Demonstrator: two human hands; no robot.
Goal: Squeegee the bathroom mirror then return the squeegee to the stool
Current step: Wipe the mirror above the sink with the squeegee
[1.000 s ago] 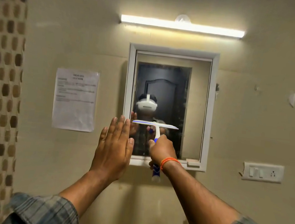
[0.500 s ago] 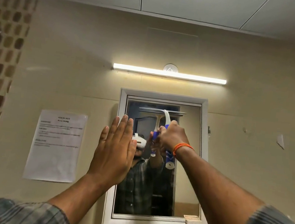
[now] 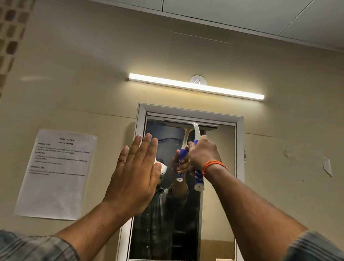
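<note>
Head view: right hand (image 3: 201, 153) grips squeegee (image 3: 196, 133) handle, blade at top edge of mirror (image 3: 212, 200).
Blade sits above the right hand, flat along the glass just under the upper frame; blue-white handle end pokes out below the fist beside an orange wristband (image 3: 213, 165). Left hand (image 3: 134, 175) raised left of the right hand, fingers straight and together, holding nothing, overlapping the mirror's left frame. Paper notice (image 3: 57, 172) further left; tube light (image 3: 196, 87) above.
</note>
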